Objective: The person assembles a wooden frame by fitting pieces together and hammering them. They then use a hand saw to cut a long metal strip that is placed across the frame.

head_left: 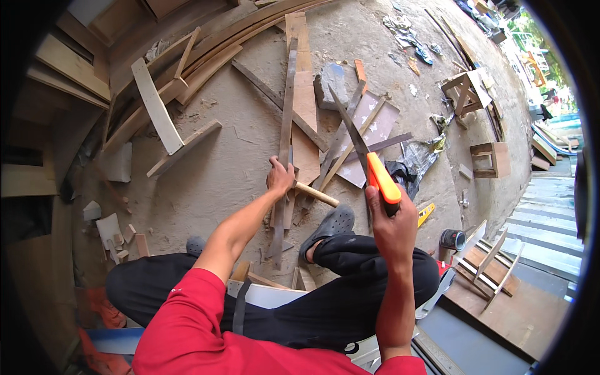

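My right hand (395, 225) is closed round the orange and black handle of a handsaw (350, 126), whose dark blade points up and away to the left, raised off the ground. My left hand (280, 177) is wrapped round a long, narrow wooden strip (287, 119) running away from me. The strip lies over a wider plywood board (304, 134). Right beside my left hand is a hammer, its pale wooden handle (317, 193) slanting toward my shoe; its head is largely hidden by the hand. The saw blade is apart from the strip.
Beyond my hands lie a grey block (331, 85), a pinkish panel (378, 128) and crumpled plastic (425, 153). A yellow tool (426, 214) and a tin can (452, 239) sit to my right. A white-faced board (156, 106) leans at left. Small wooden frames (490, 160) stand farther right.
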`<action>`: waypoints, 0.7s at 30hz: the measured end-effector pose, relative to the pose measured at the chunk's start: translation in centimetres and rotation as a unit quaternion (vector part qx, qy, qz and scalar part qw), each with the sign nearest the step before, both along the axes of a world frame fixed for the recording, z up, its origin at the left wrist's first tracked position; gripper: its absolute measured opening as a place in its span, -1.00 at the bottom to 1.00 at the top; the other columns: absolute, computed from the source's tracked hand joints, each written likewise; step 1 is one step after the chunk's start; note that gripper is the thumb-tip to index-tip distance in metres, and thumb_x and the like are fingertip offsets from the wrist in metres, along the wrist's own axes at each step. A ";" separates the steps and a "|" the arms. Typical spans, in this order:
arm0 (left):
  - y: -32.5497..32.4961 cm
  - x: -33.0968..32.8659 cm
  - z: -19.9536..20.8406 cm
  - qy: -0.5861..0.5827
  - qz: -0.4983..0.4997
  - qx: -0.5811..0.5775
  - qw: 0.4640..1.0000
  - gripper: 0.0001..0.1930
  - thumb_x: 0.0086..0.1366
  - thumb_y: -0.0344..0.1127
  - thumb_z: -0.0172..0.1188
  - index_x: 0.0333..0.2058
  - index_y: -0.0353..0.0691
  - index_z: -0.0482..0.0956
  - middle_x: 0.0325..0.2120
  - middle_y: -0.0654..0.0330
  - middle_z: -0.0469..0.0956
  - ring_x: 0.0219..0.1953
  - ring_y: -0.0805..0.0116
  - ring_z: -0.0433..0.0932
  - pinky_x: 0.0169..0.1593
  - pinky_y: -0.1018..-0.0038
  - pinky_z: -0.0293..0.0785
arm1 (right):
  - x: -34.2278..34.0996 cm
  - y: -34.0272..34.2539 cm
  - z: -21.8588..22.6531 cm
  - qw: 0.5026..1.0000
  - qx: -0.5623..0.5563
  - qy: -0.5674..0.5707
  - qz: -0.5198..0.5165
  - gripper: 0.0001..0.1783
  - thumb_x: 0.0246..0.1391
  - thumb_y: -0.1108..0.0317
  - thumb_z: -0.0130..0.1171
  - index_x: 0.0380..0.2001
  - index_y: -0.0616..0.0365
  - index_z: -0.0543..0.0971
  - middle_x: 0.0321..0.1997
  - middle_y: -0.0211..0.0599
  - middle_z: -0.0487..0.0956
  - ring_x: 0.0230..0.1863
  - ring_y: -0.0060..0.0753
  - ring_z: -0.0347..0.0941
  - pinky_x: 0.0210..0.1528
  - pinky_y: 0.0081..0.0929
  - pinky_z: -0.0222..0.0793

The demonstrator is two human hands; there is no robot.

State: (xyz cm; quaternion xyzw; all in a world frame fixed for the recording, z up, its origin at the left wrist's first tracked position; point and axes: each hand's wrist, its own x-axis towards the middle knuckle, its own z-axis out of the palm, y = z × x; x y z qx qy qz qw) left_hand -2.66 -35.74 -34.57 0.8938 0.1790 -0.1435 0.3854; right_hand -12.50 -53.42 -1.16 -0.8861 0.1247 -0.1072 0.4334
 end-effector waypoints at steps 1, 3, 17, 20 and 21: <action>0.4 0.6 0.7 -0.020 -0.002 -0.003 1.000 -0.43 0.19 -0.07 0.14 0.03 -0.25 0.15 -0.28 -0.24 0.55 -0.21 -0.27 0.54 -0.11 -0.01 0.42 | 0.0 -0.2 0.3 1.000 -0.004 0.001 0.006 -0.68 0.12 0.23 0.25 -0.44 0.32 0.48 -0.68 -0.21 0.41 -0.64 -0.54 0.24 -0.53 -0.48 0.23; 1.2 2.6 3.2 -0.065 -0.005 -0.009 0.998 -0.45 0.19 -0.07 0.14 0.02 -0.22 0.15 -0.30 -0.24 0.56 -0.23 -0.27 0.54 -0.13 -0.01 0.42 | -0.2 -0.4 0.8 1.000 0.008 0.009 0.003 -0.68 0.13 0.22 0.25 -0.40 0.32 0.50 -0.68 -0.22 0.42 -0.63 -0.55 0.25 -0.51 -0.48 0.25; 15.4 5.6 24.9 -0.234 -0.185 0.148 0.943 -0.50 0.07 -0.05 0.24 -0.09 -0.27 0.51 -0.38 -0.14 0.61 -0.27 -0.08 0.61 -0.15 0.18 0.53 | 2.8 2.2 3.6 0.945 0.322 -0.060 -0.015 -0.67 0.17 0.14 0.20 -0.24 0.25 0.57 -0.65 -0.50 0.43 -0.69 -0.68 0.31 -0.65 -0.62 0.20; 18.7 3.5 27.9 -0.243 -0.213 0.230 0.918 -0.43 0.10 -0.03 0.23 -0.02 -0.34 0.47 -0.33 -0.23 0.60 -0.24 -0.10 0.61 -0.14 0.20 0.55 | 3.5 3.4 4.2 0.910 0.394 -0.125 -0.037 -0.69 0.14 0.10 0.23 -0.40 0.15 0.52 -0.67 -0.52 0.40 -0.71 -0.70 0.27 -0.66 -0.65 0.19; 19.8 2.6 28.6 -0.238 -0.216 0.271 0.907 -0.46 0.11 -0.03 0.22 -0.04 -0.33 0.47 -0.38 -0.18 0.61 -0.26 -0.07 0.63 -0.14 0.17 0.55 | 4.0 4.2 4.2 0.899 0.413 -0.142 -0.042 -0.68 0.13 0.09 0.24 -0.41 0.14 0.52 -0.67 -0.52 0.39 -0.71 -0.71 0.27 -0.67 -0.64 0.18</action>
